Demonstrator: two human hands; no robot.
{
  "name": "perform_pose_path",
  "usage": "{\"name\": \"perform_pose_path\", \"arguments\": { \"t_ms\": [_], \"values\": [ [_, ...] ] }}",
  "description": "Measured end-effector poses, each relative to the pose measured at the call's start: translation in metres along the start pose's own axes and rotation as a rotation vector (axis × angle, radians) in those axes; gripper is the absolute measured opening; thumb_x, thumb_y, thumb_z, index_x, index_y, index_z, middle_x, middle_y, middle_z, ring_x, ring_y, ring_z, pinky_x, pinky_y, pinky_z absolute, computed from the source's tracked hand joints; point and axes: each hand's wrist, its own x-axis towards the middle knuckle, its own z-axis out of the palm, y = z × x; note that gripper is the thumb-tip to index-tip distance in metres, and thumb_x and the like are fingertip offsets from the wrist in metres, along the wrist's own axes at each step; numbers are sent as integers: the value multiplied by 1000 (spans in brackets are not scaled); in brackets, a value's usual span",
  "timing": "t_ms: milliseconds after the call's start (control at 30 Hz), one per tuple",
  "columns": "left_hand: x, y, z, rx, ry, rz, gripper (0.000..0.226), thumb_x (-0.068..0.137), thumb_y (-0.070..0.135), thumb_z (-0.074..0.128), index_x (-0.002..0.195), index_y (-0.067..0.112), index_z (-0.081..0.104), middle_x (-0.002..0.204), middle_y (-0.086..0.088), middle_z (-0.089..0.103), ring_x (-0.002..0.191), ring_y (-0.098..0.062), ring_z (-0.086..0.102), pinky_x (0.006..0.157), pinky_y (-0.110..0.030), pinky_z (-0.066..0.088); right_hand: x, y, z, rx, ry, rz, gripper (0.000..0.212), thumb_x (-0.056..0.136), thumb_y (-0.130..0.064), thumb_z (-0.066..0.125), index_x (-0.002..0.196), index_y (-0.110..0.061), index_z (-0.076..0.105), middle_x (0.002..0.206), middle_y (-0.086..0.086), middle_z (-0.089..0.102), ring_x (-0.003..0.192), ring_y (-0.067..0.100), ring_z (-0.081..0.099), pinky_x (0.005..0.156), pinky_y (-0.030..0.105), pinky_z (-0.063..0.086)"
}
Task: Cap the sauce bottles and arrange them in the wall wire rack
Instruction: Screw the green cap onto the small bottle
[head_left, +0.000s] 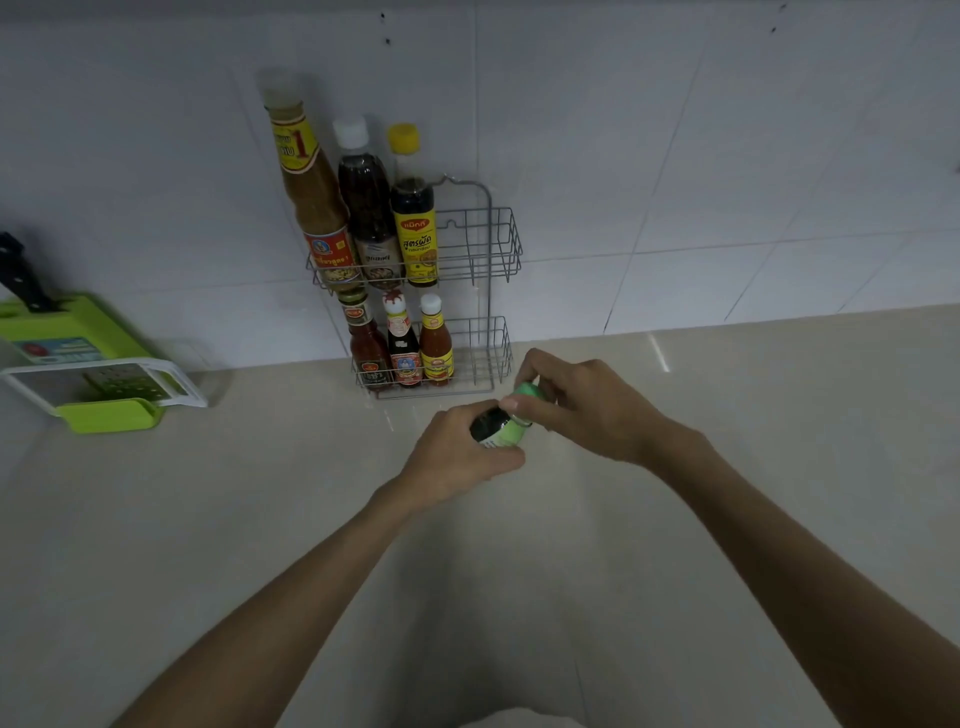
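Note:
A small dark sauce bottle with a green label is tilted above the counter, just in front of the wire rack. My left hand grips its body. My right hand pinches the green cap on its neck. The rack hangs on the tiled wall. Its upper shelf holds three tall capped bottles on the left side. Three small capped bottles stand on the left of the lower shelf. The right part of both shelves is bare wire.
A green and white grater set with a black-handled knife stuck in it sits at the counter's left, against the wall. The beige counter stretches toward me under both forearms.

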Motion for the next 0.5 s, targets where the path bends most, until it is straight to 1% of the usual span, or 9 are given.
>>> {"name": "perform_pose_path", "arguments": {
  "t_ms": [67, 133, 167, 200, 267, 333, 400, 467, 500],
  "values": [
    [-3, 0, 9, 356, 244, 117, 34, 56, 52, 62, 85, 34, 59, 58, 16, 58, 54, -8, 56, 48, -18, 34, -2, 2, 16, -116, 114, 97, 26, 96, -39, 52, 93, -12, 52, 71, 1, 58, 58, 26, 49, 53, 31, 31],
    [-5, 1, 21, 554, 442, 182, 39, 59, 49, 68, 91, 27, 59, 68, 12, 65, 58, -14, 60, 52, -19, 34, -1, 1, 36, -321, 147, 191, 25, 98, -28, 47, 111, -8, 55, 98, 7, 60, 68, 30, 53, 59, 28, 33],
    [-6, 0, 24, 591, 502, 213, 41, 62, 43, 74, 93, 22, 60, 74, 7, 70, 62, -18, 64, 55, -21, 37, -1, 0, 41, -263, 156, 247, 27, 99, -28, 45, 113, -8, 55, 101, 8, 60, 71, 30, 56, 61, 29, 36],
    [-5, -2, 26, 607, 519, 237, 43, 64, 37, 78, 98, 19, 59, 82, 3, 72, 68, -20, 67, 60, -25, 42, 0, -3, 41, -157, 161, 302, 28, 99, -32, 44, 107, -8, 57, 94, 9, 62, 72, 29, 58, 62, 30, 40],
    [-3, -6, 20, 512, 428, 241, 54, 70, 31, 79, 115, 17, 53, 101, 1, 69, 86, -18, 67, 76, -29, 48, 6, -3, 33, 66, 184, 314, 26, 98, -32, 48, 95, -9, 59, 80, 11, 66, 66, 24, 61, 60, 30, 48],
    [-2, -11, 7, 286, 239, 216, 67, 73, 34, 77, 128, 21, 43, 115, 8, 56, 101, -9, 56, 87, -21, 44, 13, 1, 17, 149, 115, 226, 21, 96, -31, 53, 91, -13, 61, 69, 8, 67, 51, 10, 60, 50, 24, 50],
    [-2, -16, -6, 99, 75, 169, 66, 71, 40, 73, 129, 31, 43, 117, 13, 52, 102, -1, 52, 83, -14, 42, 21, 7, -1, 280, 5, 127, 17, 96, -30, 56, 94, -15, 63, 68, 4, 65, 47, 5, 61, 46, 22, 54],
    [-2, -22, -14, -45, -63, 57, 56, 68, 44, 72, 120, 39, 51, 109, 14, 62, 98, -2, 59, 78, -20, 49, 29, 13, -12, 403, -65, 112, 15, 96, -27, 57, 99, -13, 63, 80, 6, 66, 58, 12, 68, 52, 29, 60],
    [-1, -26, -16, -95, -80, 15, 52, 68, 45, 73, 116, 38, 55, 104, 13, 67, 95, -5, 63, 78, -24, 52, 32, 14, -12, 441, -68, 115, 15, 96, -27, 57, 101, -13, 62, 87, 7, 66, 63, 15, 70, 55, 32, 61]
  ]
}}
